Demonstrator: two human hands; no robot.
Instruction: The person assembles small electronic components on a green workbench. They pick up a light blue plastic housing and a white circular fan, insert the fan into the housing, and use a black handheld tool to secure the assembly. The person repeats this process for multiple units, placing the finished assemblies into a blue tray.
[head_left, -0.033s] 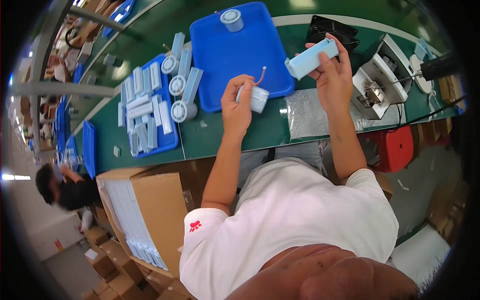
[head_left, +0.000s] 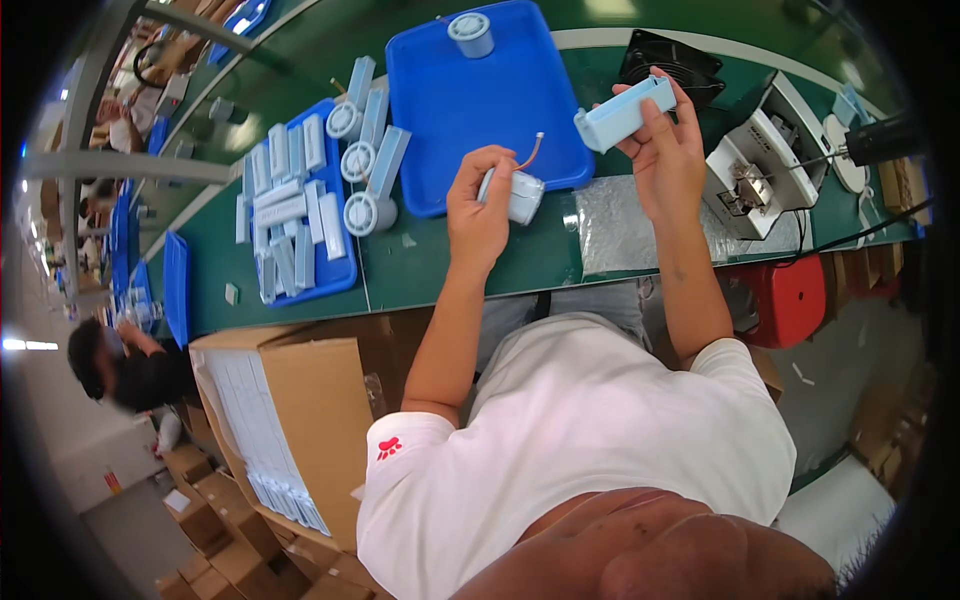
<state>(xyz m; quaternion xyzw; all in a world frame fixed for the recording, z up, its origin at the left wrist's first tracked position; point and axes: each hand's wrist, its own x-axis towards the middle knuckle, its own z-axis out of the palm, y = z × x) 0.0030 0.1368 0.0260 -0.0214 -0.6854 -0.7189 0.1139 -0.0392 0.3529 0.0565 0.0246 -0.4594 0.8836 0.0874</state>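
Hands at work over a green table (head_left: 460, 275): the left hand (head_left: 478, 210) is closed around a small pale blue round part (head_left: 520, 195) with a thin wire curling from its top, while the right hand (head_left: 662, 140) grips a pale blue rectangular casing (head_left: 622, 113), fingers wrapped round its lower end. Both pieces are held above the table, near each other but apart. Just beyond the left hand lies a large blue tray (head_left: 490, 110) carrying one round part. Further left of that hand, a smaller blue tray (head_left: 335, 270) holds many pale blue casings and round parts. A grey machine (head_left: 760, 165) stands right of the right hand.
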